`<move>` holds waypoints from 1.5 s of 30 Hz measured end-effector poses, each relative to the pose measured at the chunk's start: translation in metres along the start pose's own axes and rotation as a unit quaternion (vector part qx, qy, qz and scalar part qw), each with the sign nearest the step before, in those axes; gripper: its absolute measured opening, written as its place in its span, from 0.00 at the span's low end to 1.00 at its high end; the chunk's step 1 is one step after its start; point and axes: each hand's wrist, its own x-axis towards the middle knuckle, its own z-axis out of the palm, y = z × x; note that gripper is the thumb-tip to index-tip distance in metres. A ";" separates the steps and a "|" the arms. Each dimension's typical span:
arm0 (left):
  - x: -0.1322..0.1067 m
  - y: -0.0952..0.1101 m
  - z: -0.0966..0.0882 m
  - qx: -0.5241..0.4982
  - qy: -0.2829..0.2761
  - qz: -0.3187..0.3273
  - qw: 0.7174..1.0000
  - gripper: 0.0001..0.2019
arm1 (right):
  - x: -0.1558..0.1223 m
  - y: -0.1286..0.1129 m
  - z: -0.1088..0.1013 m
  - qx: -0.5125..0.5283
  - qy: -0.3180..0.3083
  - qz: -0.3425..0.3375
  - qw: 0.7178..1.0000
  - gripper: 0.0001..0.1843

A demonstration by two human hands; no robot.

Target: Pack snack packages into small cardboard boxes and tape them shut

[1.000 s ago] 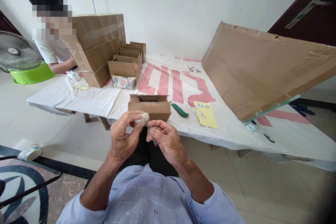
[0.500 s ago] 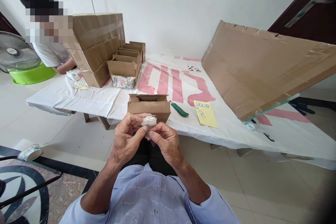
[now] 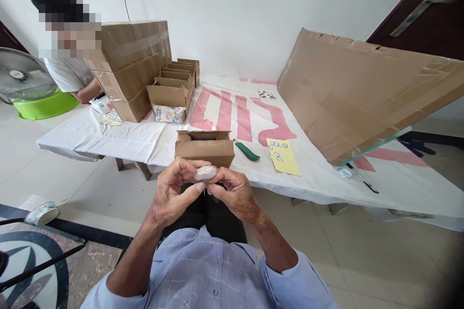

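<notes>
A small whitish item in clear plastic wrap (image 3: 206, 173) is pinched between both hands, in front of my body at the table's near edge. My left hand (image 3: 178, 188) grips its left side with thumb and fingers. On the other side, my right hand (image 3: 232, 192) has its fingertips closed on the wrap. Just beyond the hands stands an open cardboard box (image 3: 205, 151) on the table. A green-handled cutter (image 3: 248, 151) lies right of this box. What exactly the wrap holds is too small to tell.
A row of open cardboard boxes (image 3: 170, 91) and stacked cartons (image 3: 134, 67) stand left on the cloth-covered table (image 3: 152, 130). A patterned packet (image 3: 169, 114) leans there. Right are a yellow sheet (image 3: 283, 157), a black pen (image 3: 362, 178) and a large cardboard panel (image 3: 366, 91). A person (image 3: 68, 72) sits far left.
The wrapped item has turned and shows a smoother, rounder side. My left thumb has lowered a little, and my right hand has shifted slightly outward.
</notes>
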 end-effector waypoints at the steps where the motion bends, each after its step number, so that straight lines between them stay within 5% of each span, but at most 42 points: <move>1: 0.000 0.000 0.001 0.000 0.008 -0.002 1.000 0.14 | 0.001 -0.001 -0.001 -0.008 -0.003 0.001 1.000 0.15; 9: 0.006 -0.008 0.013 -0.041 0.097 0.033 0.994 0.16 | 0.002 -0.013 0.004 -0.067 0.003 -0.040 0.997 0.08; 16: 0.008 -0.014 0.010 -0.089 0.125 -0.009 0.988 0.16 | -0.002 -0.022 0.008 -0.158 0.059 -0.087 0.982 0.03; 24: 0.011 -0.014 0.011 -0.128 0.114 -0.079 0.982 0.18 | 0.001 -0.021 -0.001 -0.240 0.050 -0.167 0.955 0.06; 35: 0.017 -0.012 0.016 -0.233 0.056 -0.172 0.955 0.18 | 0.001 -0.016 -0.017 -0.397 0.052 -0.304 0.865 0.08; 45: 0.016 -0.028 0.017 -0.269 0.010 -0.232 0.935 0.20 | -0.008 -0.018 -0.023 -0.404 0.058 -0.313 0.858 0.08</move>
